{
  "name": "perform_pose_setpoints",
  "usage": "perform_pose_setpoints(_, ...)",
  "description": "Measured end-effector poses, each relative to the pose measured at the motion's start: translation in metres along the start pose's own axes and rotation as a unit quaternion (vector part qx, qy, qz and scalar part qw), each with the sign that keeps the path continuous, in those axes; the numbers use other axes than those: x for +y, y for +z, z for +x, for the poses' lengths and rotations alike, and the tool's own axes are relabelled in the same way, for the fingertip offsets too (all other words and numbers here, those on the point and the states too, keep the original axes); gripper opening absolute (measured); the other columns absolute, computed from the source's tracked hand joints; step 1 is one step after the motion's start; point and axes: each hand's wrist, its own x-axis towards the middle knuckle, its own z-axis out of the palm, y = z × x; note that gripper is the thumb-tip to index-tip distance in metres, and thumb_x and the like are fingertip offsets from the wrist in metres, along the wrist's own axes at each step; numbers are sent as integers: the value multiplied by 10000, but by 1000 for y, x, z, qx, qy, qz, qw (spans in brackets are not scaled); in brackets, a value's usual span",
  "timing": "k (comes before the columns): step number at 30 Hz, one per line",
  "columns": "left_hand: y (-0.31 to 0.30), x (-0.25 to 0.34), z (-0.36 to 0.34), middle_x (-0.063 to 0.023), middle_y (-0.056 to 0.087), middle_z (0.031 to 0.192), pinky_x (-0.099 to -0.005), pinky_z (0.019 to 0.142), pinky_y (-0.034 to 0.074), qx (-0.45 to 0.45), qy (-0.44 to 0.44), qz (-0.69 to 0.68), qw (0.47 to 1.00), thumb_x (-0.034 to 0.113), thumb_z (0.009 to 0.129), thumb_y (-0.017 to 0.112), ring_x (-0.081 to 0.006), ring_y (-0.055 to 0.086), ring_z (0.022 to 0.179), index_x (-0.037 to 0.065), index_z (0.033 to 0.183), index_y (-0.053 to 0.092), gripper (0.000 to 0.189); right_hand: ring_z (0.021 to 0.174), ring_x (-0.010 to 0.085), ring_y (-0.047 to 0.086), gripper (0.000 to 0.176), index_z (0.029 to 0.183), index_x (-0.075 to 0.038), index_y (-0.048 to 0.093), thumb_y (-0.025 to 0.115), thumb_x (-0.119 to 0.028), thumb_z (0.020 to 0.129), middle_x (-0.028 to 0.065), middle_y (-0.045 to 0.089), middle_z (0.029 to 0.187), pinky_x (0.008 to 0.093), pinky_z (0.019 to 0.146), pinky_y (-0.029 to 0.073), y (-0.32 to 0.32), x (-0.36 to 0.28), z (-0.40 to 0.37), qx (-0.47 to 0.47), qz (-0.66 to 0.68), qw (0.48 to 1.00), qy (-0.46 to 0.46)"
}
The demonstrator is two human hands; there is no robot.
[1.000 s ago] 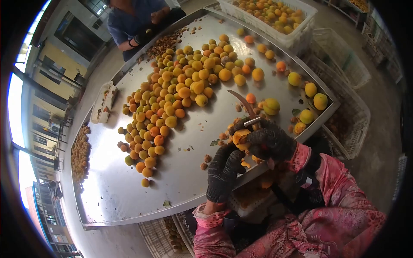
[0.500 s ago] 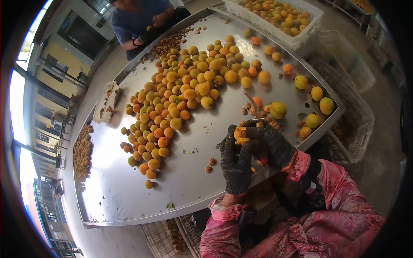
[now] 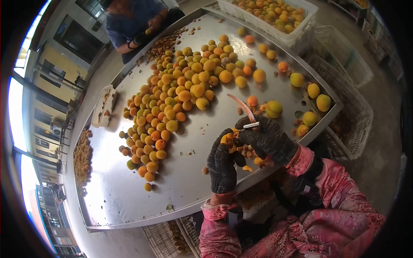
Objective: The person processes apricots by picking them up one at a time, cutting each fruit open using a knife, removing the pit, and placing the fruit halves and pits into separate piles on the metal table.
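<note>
My left hand [image 3: 223, 167], in a dark knit glove, is closed round an orange-yellow apricot [image 3: 228, 140] that looks cut open. In the same kind of glove, my right hand [image 3: 272, 139] grips a curved knife [image 3: 241, 106]. Its hooked blade points up and to the left, past a shiny metal collar; the handle is hidden in my fist. The right fingertips meet the apricot. Below and between the hands are brown apricot pits [image 3: 248, 151] and a scrap of orange flesh [image 3: 247, 168]. Just beyond the knife lies a larger greenish-yellow apricot [image 3: 273, 109].
A big heap of apricots [image 3: 180, 90] spreads over the rimmed metal table [image 3: 172, 193]. Pits pile up at the left edge [image 3: 82, 155]. A white basket [image 3: 104, 105] stands near them. Across the table a person [image 3: 133, 26] handles fruit. A full white crate [image 3: 297, 38] stands at the back right.
My hands have shifted slightly left with the apricot. The knife blade has swung from nearly upright to leaning left. More pits and orange scraps show between my hands; the view has moved a little.
</note>
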Motion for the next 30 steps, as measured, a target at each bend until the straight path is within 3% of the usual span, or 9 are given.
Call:
perform_pose_setpoints(5,4,2,-3,-69,565,815,-242,522,434,-36,-53,66,996,381,906,402,-137,538,596,-7,1124,501,456,786,70,581,251,1039,-28,584,642,-108,809,35,623,913,201,663,479,-3,1,2,-40,8,999,16)
perform_pose_setpoints(8,4,-9,-1,-63,561,788,-242,542,438,-5,-46,30,998,361,909,399,-141,544,620,10,1097,514,415,755,83,594,236,981,-33,575,648,-161,797,56,619,833,244,648,482,-7,18,7,-26,-175,977,-116)
perform_pose_setpoints(11,1,-20,7,-64,557,797,-243,559,443,51,-4,115,992,360,908,394,-149,542,643,22,1101,516,408,706,84,594,234,970,-28,570,639,-180,808,48,611,798,243,613,482,-3,19,3,62,-367,865,-337)
perform_pose_setpoints(13,7,-11,8,-56,549,804,-241,563,441,95,-115,-153,977,372,905,390,-152,535,646,33,1103,517,413,605,74,565,214,964,-44,570,628,-189,818,27,589,747,233,528,464,2,12,0,32,-108,978,-174)
perform_pose_setpoints(14,9,-9,7,-56,549,804,-241,563,441,94,-116,-152,977,372,905,390,-152,535,646,33,1103,517,413,605,74,565,214,964,-44,570,628,-189,818,27,589,747,233,528,464,-2,11,4,34,-108,978,-175)
perform_pose_setpoints(16,12,-9,4,-49,547,814,-234,552,434,10,-143,-164,976,421,896,399,-144,521,639,46,1102,517,444,513,62,505,174,966,-66,572,610,-171,834,3,556,696,219,445,417,-12,2,14,-18,364,931,-24)
perform_pose_setpoints(17,12,-11,3,-49,547,814,-234,552,434,10,-144,-165,976,421,896,399,-144,521,639,46,1102,517,444,468,56,455,159,984,-85,563,593,-160,847,-9,536,668,203,399,367,-3,-4,6,96,207,964,-136)
perform_pose_setpoints(25,3,-29,3,-51,553,853,-224,563,439,-37,-283,-228,931,459,895,421,-129,529,678,45,1017,499,439,442,77,430,167,968,-118,531,606,-200,844,-10,487,621,225,397,354,-2,-28,20,132,359,906,-182)
perform_pose_setpoints(30,19,-33,2,-67,549,930,-219,666,465,10,-212,-183,960,348,909,455,-140,539,801,37,1053,481,344,455,72,429,175,965,-116,530,621,-185,833,-15,495,651,224,412,358,-5,-20,25,118,357,905,-197)
